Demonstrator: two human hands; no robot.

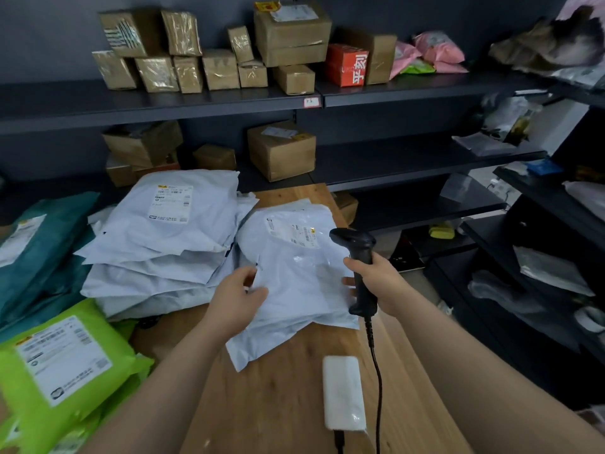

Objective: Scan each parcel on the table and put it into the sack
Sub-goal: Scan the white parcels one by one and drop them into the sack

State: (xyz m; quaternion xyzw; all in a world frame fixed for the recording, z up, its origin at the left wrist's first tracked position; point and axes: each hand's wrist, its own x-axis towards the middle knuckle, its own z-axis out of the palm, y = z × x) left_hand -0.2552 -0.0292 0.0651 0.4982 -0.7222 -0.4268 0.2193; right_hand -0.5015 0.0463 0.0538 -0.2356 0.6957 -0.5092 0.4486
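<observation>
Centrally, the right hand [379,283] forms a closed grip round the handle of a black scanner [360,257]. The scanner's head points toward the printed label [294,232] at the far end of the topmost parcel [294,276]. The left hand [234,299] takes this parcel's left edge in a pinching grip, thumb on top and fingers curled at the border.

The parcel is a white film mailer lying flat on a few similar ones on the wooden tabletop [278,404], directly before the person. Its glossy, wrinkled skin and shallow bulge suggest it is light, soft, limp and rather slippery. Held by one corner it would probably droop, so a hold along an edge or across the padded middle seems safer, with the label kept upward.

A black cable [376,371] runs from the scanner's base past a smooth white rectangular block [343,393]. To the left lie a taller stack of white mailers [163,244], lime-green mailers [65,365] and teal ones [42,244]. Behind stand dark shelves [425,90] bearing taped cardboard boxes [281,149]. No sack can be identified with certainty.
</observation>
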